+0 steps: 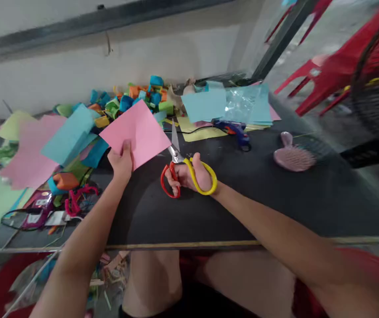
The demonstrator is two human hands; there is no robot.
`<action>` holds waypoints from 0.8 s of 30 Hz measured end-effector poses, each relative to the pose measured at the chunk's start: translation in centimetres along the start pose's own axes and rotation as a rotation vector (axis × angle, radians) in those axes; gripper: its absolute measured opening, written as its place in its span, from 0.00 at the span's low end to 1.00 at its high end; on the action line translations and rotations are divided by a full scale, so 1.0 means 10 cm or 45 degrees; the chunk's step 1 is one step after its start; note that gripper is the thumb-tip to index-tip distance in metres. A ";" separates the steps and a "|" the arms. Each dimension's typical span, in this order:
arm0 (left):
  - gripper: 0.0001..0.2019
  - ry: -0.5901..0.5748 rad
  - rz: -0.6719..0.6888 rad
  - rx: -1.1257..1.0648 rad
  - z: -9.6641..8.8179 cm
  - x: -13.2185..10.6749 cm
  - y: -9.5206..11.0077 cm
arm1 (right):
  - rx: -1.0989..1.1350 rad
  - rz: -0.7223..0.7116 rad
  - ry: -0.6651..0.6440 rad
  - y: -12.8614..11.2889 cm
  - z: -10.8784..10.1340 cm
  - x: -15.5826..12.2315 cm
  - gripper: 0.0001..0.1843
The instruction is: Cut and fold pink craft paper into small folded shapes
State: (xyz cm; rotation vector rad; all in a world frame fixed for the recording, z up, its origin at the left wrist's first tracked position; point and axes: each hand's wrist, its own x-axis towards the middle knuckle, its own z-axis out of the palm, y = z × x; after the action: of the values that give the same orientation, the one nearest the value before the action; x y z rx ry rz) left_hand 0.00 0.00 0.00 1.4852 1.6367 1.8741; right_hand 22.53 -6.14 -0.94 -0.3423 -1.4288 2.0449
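My left hand (122,161) pinches the lower corner of a pink square of paper (136,131) and holds it up over the black table (249,194). My right hand (189,176) grips a pair of scissors (183,170) with one red and one yellow handle loop. The blades point away from me, with their tip just right of the pink paper's edge. The blades look nearly closed.
Pink, blue and green paper sheets (43,145) pile at the left. Folded coloured paper pieces (136,99) heap at the back. A blue glue gun (237,131) and a pink hairbrush (292,155) lie to the right. Red chairs (335,66) stand beyond the table.
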 end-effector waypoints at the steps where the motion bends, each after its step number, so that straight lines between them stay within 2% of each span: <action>1: 0.24 0.012 -0.017 -0.005 -0.01 0.00 0.00 | -0.006 -0.008 0.007 0.00 0.01 0.00 0.50; 17: 0.23 0.034 -0.149 -0.216 0.05 -0.04 0.00 | -0.021 -0.025 0.080 -0.01 0.03 0.02 0.54; 24: 0.23 0.047 -0.199 -0.299 0.02 0.01 0.01 | 0.038 0.000 0.027 0.00 0.01 0.01 0.53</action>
State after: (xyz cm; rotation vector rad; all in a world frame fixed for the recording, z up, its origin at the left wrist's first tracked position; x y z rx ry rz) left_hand 0.17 0.20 0.08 1.2003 1.4433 1.9386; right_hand 22.40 -6.13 -0.87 -0.3503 -1.3843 2.0543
